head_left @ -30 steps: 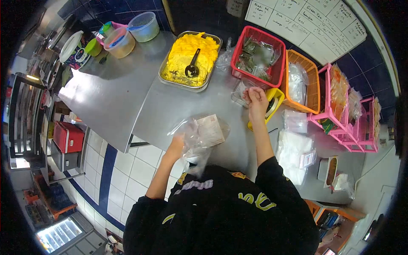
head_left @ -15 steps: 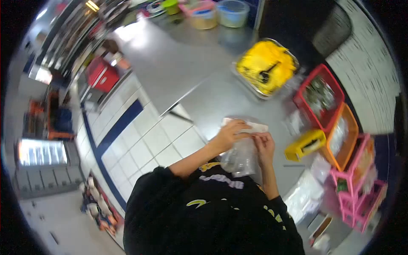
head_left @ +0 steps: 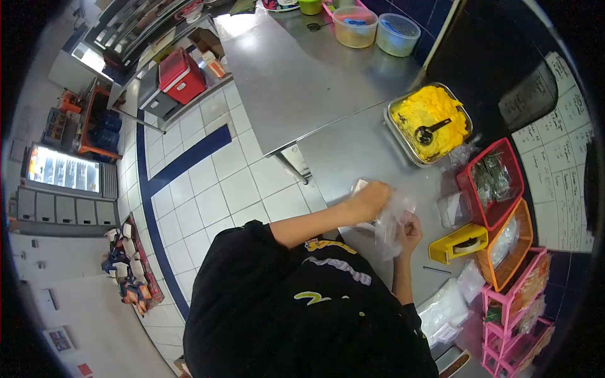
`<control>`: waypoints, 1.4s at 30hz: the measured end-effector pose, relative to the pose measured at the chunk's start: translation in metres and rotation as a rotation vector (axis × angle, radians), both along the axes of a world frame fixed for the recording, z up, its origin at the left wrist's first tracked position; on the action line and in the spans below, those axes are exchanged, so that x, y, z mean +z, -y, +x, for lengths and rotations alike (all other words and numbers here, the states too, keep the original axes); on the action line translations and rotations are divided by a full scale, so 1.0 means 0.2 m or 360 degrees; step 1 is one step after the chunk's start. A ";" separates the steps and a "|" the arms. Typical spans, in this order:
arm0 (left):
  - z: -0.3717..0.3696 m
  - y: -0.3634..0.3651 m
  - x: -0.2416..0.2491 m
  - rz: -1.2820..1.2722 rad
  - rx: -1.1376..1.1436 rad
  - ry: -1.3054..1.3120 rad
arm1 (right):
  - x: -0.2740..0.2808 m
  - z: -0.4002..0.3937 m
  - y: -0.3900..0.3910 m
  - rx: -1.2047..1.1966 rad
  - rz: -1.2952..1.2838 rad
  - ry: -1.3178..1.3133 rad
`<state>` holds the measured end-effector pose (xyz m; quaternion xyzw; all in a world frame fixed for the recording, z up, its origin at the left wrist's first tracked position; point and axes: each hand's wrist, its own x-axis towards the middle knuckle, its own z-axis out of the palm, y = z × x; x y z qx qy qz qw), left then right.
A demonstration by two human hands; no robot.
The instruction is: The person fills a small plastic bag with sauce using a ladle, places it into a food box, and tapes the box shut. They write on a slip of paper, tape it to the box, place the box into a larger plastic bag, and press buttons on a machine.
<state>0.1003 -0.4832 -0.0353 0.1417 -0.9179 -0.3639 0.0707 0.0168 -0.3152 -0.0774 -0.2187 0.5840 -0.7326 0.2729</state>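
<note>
Over the metal counter's near edge, both my hands are closed at a clear plastic bag (head_left: 392, 228). My left hand (head_left: 370, 201) is curled in a fist at the bag's upper left side, and a bit of white paper or card (head_left: 359, 185) shows just beyond its knuckles. The fingers of my right hand (head_left: 411, 233) pinch the bag's right side. What lies inside the bag, if anything, I cannot make out. Ahead to the right stands a metal tray (head_left: 397, 140) of yellow, crumbly or soft food, with a black scoop (head_left: 432, 130) resting in it.
Along the right are a red basket (head_left: 467, 183) of small packets, an orange basket (head_left: 524, 220), a yellow tape dispenser (head_left: 441, 249) and pink racks (head_left: 491, 315). Clear bags (head_left: 444, 305) lie below. Lidded tubs (head_left: 355, 38) stand at the back. Tiled floor (head_left: 220, 183) is left.
My left hand has turned into a fist and moved apart from my right hand's fingertips. The bag is now lifted and bunched between them. The camera view has shifted.
</note>
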 end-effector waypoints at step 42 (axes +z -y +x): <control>0.10 0.08 -0.04 0.1596 0.0454 0.0208 | 0.16 -0.01 0.14 0.0030 0.0151 -0.0746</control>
